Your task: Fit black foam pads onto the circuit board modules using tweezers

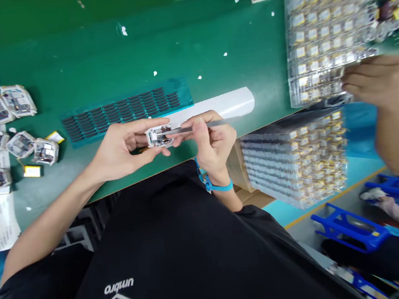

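Note:
My left hand (123,148) holds a small white-cased electronic unit (155,138) between thumb and fingers, its circuit side facing up. In my right hand (211,143) is a pair of grey tweezers (214,124), pinched between thumb and fingers, with the tip over the inside of the unit. Fingers of the right hand are close to the unit's right side; whether they touch it I cannot tell. Behind my hands lies a teal sheet (189,90) bearing rows of small dark strips (119,111). A white strip of paper (230,103) extends to the right of it.
Several similar open units (17,100) lie at the left, with a small yellow-edged battery (32,171) near them. At right, clear trays (316,35) hold many small parts. Another person's hand (385,75) reaches there. Stacked trays (294,158) stand below the table edge.

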Tool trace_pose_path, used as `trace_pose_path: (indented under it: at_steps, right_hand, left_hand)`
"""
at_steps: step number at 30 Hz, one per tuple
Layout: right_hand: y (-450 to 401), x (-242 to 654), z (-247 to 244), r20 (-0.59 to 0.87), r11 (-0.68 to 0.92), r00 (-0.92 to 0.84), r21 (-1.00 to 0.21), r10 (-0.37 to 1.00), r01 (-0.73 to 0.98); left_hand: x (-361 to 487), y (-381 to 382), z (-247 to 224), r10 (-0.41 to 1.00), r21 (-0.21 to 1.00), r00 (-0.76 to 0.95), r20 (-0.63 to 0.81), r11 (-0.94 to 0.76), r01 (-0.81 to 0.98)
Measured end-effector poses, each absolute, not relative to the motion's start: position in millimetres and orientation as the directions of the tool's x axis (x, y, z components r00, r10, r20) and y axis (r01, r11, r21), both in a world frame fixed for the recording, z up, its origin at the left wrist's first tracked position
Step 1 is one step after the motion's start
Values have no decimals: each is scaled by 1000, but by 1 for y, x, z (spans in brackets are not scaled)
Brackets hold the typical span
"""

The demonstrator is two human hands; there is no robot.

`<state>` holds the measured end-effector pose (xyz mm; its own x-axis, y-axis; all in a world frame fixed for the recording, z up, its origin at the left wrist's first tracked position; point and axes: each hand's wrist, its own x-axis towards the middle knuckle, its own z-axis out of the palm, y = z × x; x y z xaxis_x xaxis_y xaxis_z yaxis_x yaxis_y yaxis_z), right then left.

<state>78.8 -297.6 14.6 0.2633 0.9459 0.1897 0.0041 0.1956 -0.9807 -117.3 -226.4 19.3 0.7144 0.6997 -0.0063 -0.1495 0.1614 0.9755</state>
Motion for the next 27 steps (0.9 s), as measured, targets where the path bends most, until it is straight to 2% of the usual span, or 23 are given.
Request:
trace_pose_path:
  at_steps: [7,13,21,27]
  right_hand:
    - [-297,80,13,149,154,268,-988,952,0]
    - [-296,79,12,98,114,271,-993,958,-43]
    - [-298,81,12,90,79,287,-996,954,50]
    - [-299,80,12,76,74,259,-997,963,18]
  left_hand:
    - [-116,-227,20,697,972,715,-57,204,-120]
    - [-117,-228,20,702,978,712,-14,158,-137]
    - [-117,-228,18,708,981,704,-61,173,-89]
    - [-115,-228,20,704,982,710,-34,156,-108]
